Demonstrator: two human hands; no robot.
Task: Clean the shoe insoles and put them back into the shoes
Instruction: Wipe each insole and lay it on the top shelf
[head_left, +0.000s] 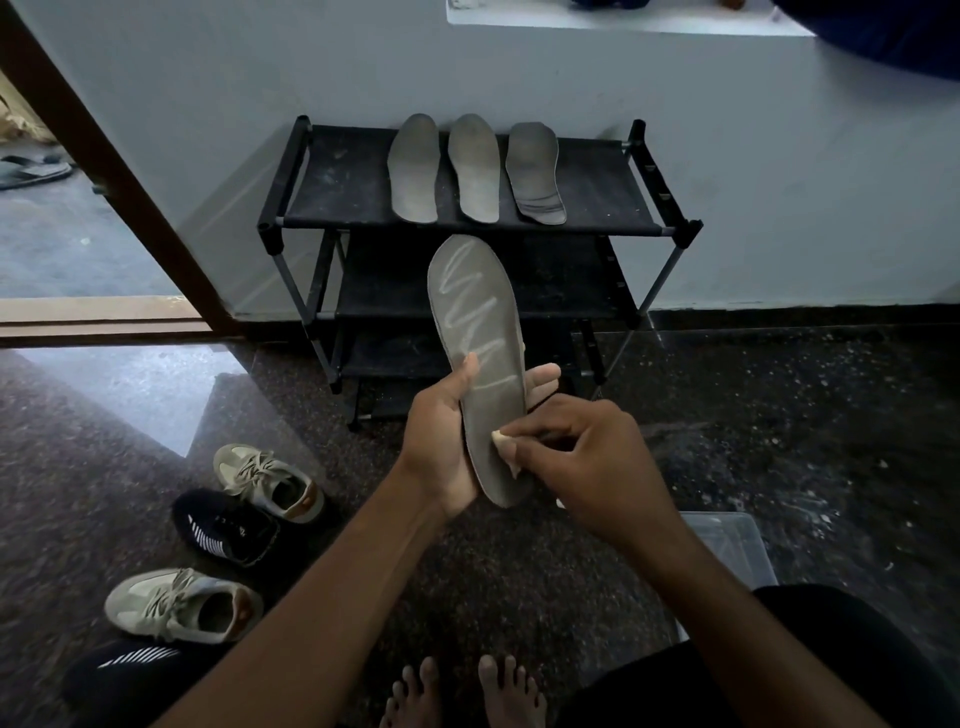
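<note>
My left hand (441, 447) grips a grey insole (478, 332) from below and holds it upright in front of me, with a whitish zigzag streak across its upper half. My right hand (587, 462) pinches a small pale wipe (506, 447) and presses it against the insole's heel part. Three more grey insoles (475, 166) lie side by side on the top shelf of a black shoe rack (332, 182). On the floor at the left stand two beige sneakers (182, 605) and two dark striped sneakers (223, 527).
A clear plastic box (737, 545) sits on the speckled floor at my right. My bare feet (462, 691) show at the bottom edge. An open doorway (62, 234) with a wooden frame is at the left. A white ledge (623, 21) runs above the rack.
</note>
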